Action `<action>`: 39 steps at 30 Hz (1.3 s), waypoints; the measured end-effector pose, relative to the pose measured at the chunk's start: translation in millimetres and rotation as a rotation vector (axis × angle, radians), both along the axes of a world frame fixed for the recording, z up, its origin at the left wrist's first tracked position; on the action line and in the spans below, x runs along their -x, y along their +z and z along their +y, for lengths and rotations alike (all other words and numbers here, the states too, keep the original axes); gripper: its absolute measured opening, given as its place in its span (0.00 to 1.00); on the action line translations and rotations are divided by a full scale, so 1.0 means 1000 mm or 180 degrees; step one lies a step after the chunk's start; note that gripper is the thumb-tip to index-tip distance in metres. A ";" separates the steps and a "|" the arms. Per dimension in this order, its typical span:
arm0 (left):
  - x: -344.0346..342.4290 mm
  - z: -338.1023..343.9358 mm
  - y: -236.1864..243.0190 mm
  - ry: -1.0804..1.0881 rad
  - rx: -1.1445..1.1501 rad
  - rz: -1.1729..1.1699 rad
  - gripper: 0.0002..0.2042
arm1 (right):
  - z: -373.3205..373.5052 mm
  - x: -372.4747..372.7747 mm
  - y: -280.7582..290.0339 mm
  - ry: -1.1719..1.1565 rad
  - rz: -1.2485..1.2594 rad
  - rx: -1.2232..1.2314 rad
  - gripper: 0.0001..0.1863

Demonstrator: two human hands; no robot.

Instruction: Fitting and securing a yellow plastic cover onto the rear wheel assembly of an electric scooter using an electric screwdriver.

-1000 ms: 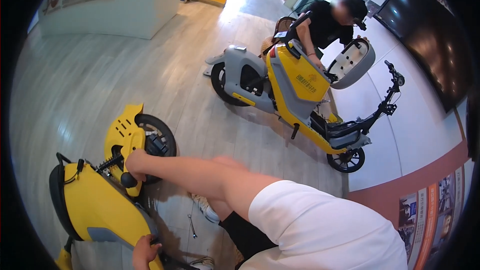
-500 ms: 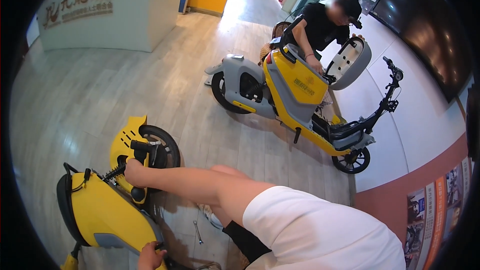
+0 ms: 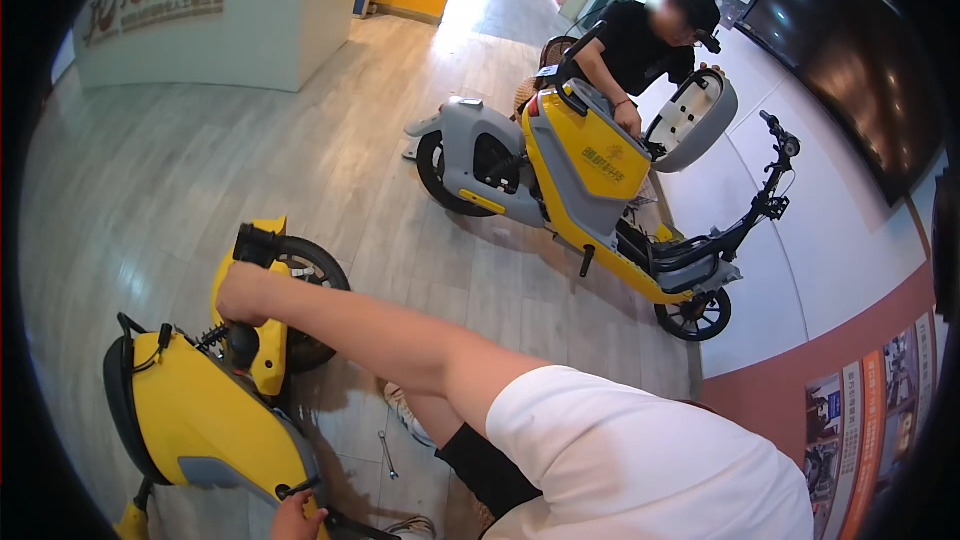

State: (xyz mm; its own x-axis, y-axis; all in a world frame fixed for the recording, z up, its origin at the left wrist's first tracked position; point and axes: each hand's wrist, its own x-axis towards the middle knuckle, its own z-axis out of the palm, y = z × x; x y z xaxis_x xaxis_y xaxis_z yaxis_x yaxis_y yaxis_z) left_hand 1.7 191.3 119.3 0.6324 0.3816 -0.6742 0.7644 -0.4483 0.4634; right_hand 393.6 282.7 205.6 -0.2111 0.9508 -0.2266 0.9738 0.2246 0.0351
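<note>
A yellow scooter point(image 3: 180, 405) with a black seat lies on its side at the lower left. My right hand point(image 3: 245, 294) is closed round the grip of a black power tool point(image 3: 257, 245) beside the rear wheel point(image 3: 322, 275) and its yellow fender. The tool's shape is like a cordless drill; its round black lower end point(image 3: 241, 347) shows under my hand. Against the scooter's lower side, close to a black peg point(image 3: 296, 489), my left hand point(image 3: 298, 518) has curled fingers, partly cut off by the picture's edge. What it grips cannot be made out.
A wrench point(image 3: 387, 455) lies on the wood floor near my shoe point(image 3: 405, 415). Farther right, a co-worker point(image 3: 640, 50) leans over another yellow and grey scooter point(image 3: 590, 155) with its seat raised. A white counter point(image 3: 215, 40) stands at the far left.
My right hand has moved up and slightly left with the power tool, which now stands more upright over the fender. My left hand has dropped slightly lower, still beside the scooter.
</note>
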 end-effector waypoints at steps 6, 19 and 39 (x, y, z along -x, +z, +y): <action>-0.011 0.003 0.007 -0.0054 0.0041 0.0018 0.28 | -0.080 -0.069 0.067 -0.0562 0.0911 -0.1004 0.18; 0.024 0.008 -0.102 -0.0562 0.0344 -0.0251 0.24 | -0.441 -0.097 -0.242 -0.5231 0.1284 -0.0931 0.16; -0.082 -0.070 -0.021 0.0117 0.0379 0.0593 0.21 | -0.504 -0.068 -0.392 -0.6064 0.1464 0.0146 0.32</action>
